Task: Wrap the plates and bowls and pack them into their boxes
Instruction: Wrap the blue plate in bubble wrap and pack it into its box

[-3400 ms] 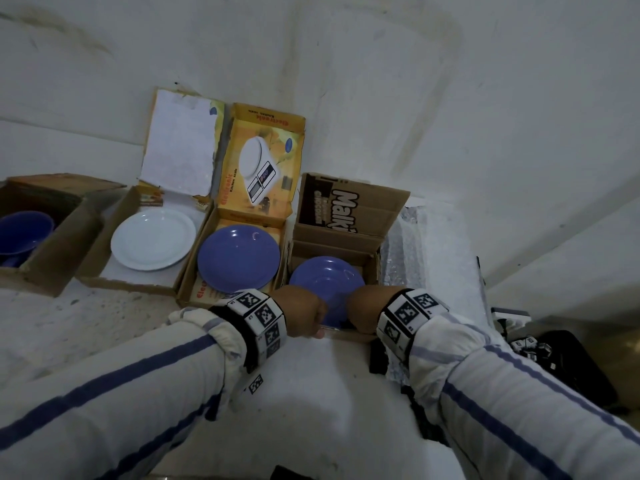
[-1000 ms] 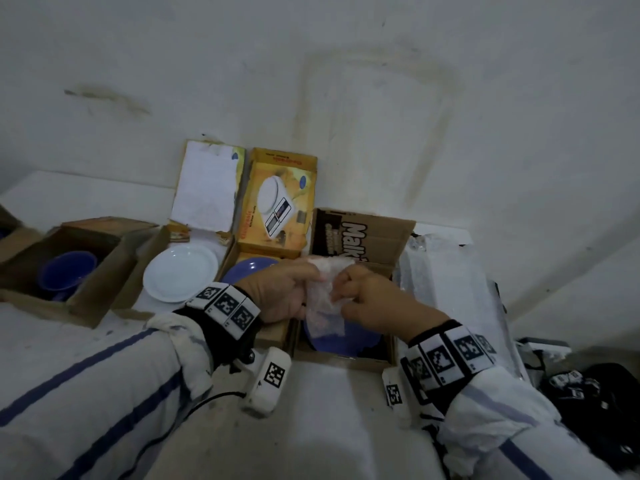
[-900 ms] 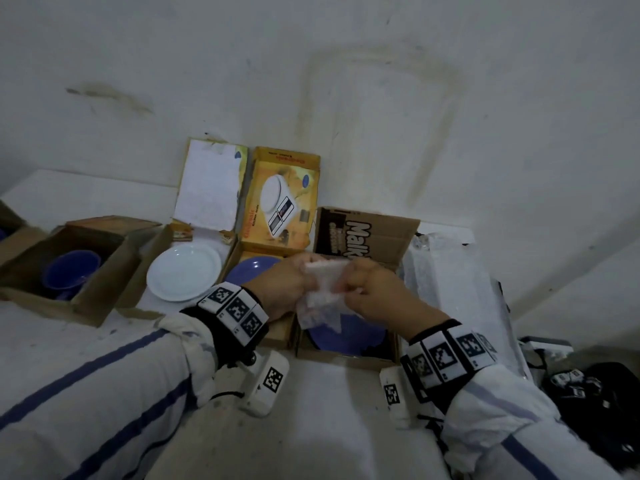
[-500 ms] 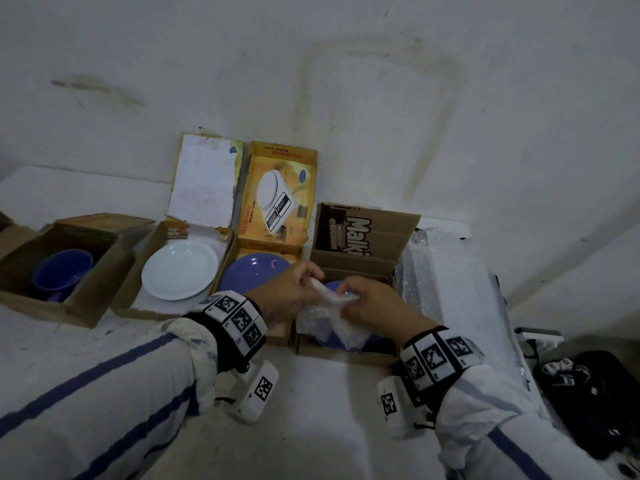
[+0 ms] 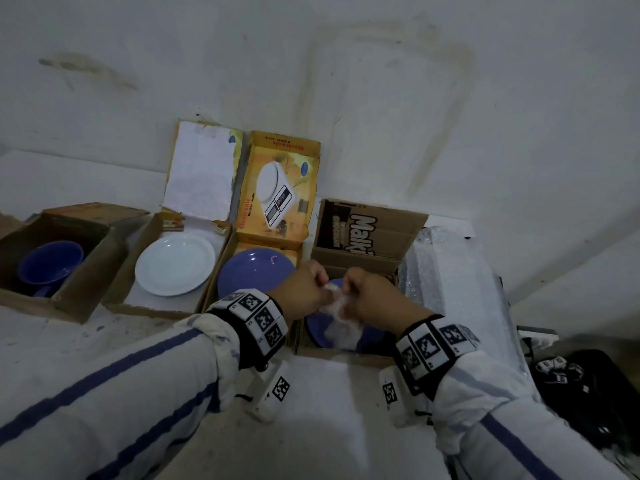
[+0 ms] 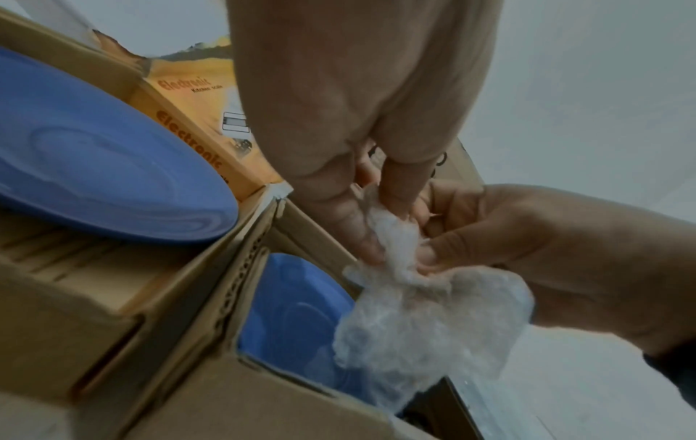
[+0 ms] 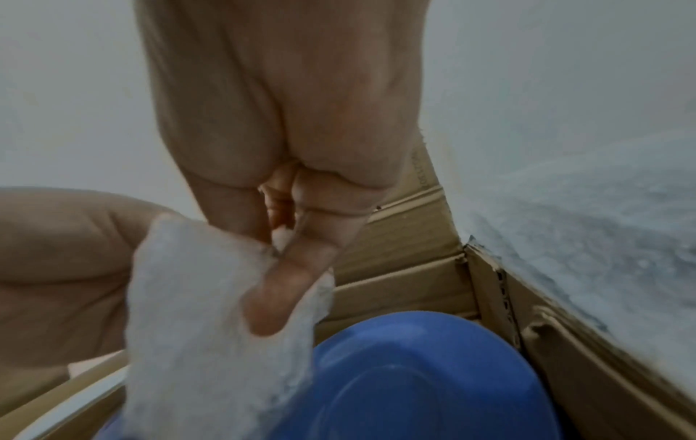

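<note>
Both hands meet over the brown cardboard box (image 5: 372, 233) at the right of the row. My left hand (image 5: 304, 289) and my right hand (image 5: 363, 294) each pinch the top of a crumpled piece of white wrap (image 5: 337, 318), which hangs down over the blue plate (image 5: 320, 334) lying in that box. The wrist views show the wrap (image 6: 418, 321) (image 7: 211, 312) gripped between finger and thumb of each hand above the blue plate (image 6: 297, 315) (image 7: 406, 381). A second blue plate (image 5: 254, 271) lies in the yellow scale box (image 5: 280, 188).
A white plate (image 5: 175, 263) sits in an open box left of the yellow one. At far left a brown box (image 5: 86, 271) holds a blue bowl (image 5: 50, 266). A sheet of bubble wrap (image 5: 450, 271) lies right of the boxes. Dark gear (image 5: 585, 386) sits at lower right.
The hands lifted the white wrap out of the right box, then lowered it slightly; now they hold it close together just above the blue plate.
</note>
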A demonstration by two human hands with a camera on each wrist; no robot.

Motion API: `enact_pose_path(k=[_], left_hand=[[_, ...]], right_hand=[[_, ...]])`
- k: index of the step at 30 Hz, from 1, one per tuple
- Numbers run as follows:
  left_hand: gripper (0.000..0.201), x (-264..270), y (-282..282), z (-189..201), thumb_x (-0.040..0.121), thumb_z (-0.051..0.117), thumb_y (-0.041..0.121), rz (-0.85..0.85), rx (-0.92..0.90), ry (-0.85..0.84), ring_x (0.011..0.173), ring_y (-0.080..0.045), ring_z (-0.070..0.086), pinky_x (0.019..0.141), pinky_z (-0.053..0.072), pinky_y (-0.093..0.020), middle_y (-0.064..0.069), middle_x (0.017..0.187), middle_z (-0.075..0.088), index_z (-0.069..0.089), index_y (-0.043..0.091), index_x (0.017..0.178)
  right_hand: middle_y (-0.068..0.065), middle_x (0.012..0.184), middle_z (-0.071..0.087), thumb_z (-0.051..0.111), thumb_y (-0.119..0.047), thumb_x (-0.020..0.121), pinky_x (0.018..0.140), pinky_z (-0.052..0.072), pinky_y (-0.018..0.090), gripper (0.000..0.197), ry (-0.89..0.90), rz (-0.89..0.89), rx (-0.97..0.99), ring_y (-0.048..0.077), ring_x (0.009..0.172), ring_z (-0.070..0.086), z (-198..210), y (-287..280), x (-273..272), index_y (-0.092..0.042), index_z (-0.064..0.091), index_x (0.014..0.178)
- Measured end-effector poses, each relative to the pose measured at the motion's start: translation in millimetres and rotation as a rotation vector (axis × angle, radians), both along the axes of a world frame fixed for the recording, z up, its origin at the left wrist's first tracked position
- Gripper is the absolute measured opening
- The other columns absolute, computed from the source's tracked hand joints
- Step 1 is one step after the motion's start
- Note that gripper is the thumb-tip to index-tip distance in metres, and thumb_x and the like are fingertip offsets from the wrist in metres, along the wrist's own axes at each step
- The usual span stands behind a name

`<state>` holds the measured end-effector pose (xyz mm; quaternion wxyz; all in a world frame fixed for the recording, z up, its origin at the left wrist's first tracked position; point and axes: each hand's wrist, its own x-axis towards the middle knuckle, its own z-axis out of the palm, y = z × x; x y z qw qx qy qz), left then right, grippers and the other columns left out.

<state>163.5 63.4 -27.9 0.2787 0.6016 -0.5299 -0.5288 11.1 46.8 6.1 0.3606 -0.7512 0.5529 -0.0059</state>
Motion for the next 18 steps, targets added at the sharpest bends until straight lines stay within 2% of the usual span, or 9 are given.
enact_pose_path(k=[2, 4, 5, 7, 8, 9, 11, 15, 18], left_hand=[[0.024, -2.6, -4.2, -1.1, 0.086, 0.066, 0.012, -0.03, -0.001, -0.012, 0.077, -0.019, 0.052, 0.067, 0.046, -0.031, -0.003, 0.081, 0.05, 0.045, 0.019, 0.079], [0.021, 0.5, -10.0, -4.4, 0.081, 0.071, 0.016, -0.075, -0.019, -0.156, 0.08, -0.017, 0.054, 0.072, 0.048, -0.032, -0.006, 0.09, 0.056, 0.051, 0.019, 0.081], [0.021, 3.6, -13.2, -6.6, 0.078, 0.074, 0.018, -0.076, -0.021, -0.252, 0.085, -0.018, 0.057, 0.077, 0.051, -0.034, -0.007, 0.099, 0.058, 0.054, 0.021, 0.084], [0.031, 9.1, -18.1, -8.7, 0.073, 0.077, 0.02, -0.07, 0.016, -0.423, 0.098, -0.023, 0.057, 0.087, 0.052, -0.037, -0.009, 0.117, 0.054, 0.059, 0.023, 0.098], [0.043, 10.4, -20.0, -10.2, 0.073, 0.077, 0.02, -0.089, 0.039, -0.492, 0.106, -0.026, 0.055, 0.091, 0.05, -0.037, -0.009, 0.125, 0.047, 0.058, 0.024, 0.111], [0.056, 11.2, -21.0, -11.6, 0.073, 0.076, 0.019, -0.124, 0.058, -0.55, 0.113, -0.029, 0.051, 0.095, 0.047, -0.037, -0.009, 0.131, 0.038, 0.053, 0.024, 0.124], [0.072, 11.9, -22.5, -15.2, 0.076, 0.073, 0.016, -0.212, 0.057, -0.633, 0.122, -0.034, 0.042, 0.103, 0.041, -0.037, -0.01, 0.14, 0.028, 0.04, 0.022, 0.139], [0.076, 13.3, -23.8, -22.3, 0.08, 0.066, 0.015, -0.287, 0.044, -0.685, 0.13, -0.036, 0.036, 0.108, 0.037, -0.043, -0.008, 0.15, 0.022, 0.028, 0.02, 0.146], [0.075, 13.6, -24.4, -20.8, 0.082, 0.062, 0.014, -0.306, 0.058, -0.696, 0.132, -0.036, 0.035, 0.107, 0.038, -0.046, -0.006, 0.153, 0.018, 0.025, 0.018, 0.148]], right_hand=[[-0.003, 0.086, 0.054, 0.067, -0.007, 0.078, 0.054, 0.05, 0.022, 0.027, 0.044, -0.049, -0.069, 0.016, 0.074, 0.058, -0.8, -12.7, -5.2, -0.025, 0.047, 0.084], [0.001, 0.099, 0.062, 0.061, -0.007, 0.081, 0.074, 0.047, 0.025, 0.023, 0.148, -0.064, -0.189, 0.023, 0.092, 0.061, 0.9, -25.6, -15.1, -0.027, 0.051, 0.085], [0.002, 0.1, 0.063, 0.059, -0.007, 0.082, 0.079, 0.044, 0.024, 0.021, 0.187, -0.08, -0.228, 0.023, 0.097, 0.061, 2.5, -30.5, -20.1, -0.028, 0.053, 0.085], [0.005, 0.097, 0.065, 0.054, -0.007, 0.086, 0.08, 0.047, 0.028, 0.017, 0.262, -0.111, -0.231, 0.024, 0.096, 0.063, 4.5, -37.2, -26.0, -0.023, 0.061, 0.088], [0.008, 0.098, 0.066, 0.052, -0.009, 0.088, 0.081, 0.049, 0.03, 0.017, 0.324, -0.1, -0.232, 0.025, 0.096, 0.064, 3.3, -40.8, -26.4, -0.018, 0.065, 0.094], [0.009, 0.102, 0.067, 0.052, -0.01, 0.089, 0.082, 0.049, 0.031, 0.017, 0.393, -0.075, -0.234, 0.025, 0.098, 0.064, 1.9, -44.2, -25.3, -0.013, 0.066, 0.099], [0.011, 0.11, 0.067, 0.055, -0.014, 0.089, 0.085, 0.047, 0.03, 0.018, 0.483, -0.016, -0.217, 0.026, 0.104, 0.062, -2.4, -49.8, -20.1, -0.009, 0.067, 0.102], [0.012, 0.122, 0.062, 0.048, -0.022, 0.094, 0.096, 0.042, 0.031, 0.03, 0.576, 0.114, -0.095, 0.027, 0.115, 0.057, -14.9, -53.2, -8.1, -0.008, 0.063, 0.116], [0.01, 0.127, 0.059, 0.051, -0.024, 0.09, 0.099, 0.045, 0.034, 0.035, 0.685, 0.171, -0.041, 0.028, 0.117, 0.056, -22.2, -55.3, -7.2, -0.016, 0.06, 0.123]])
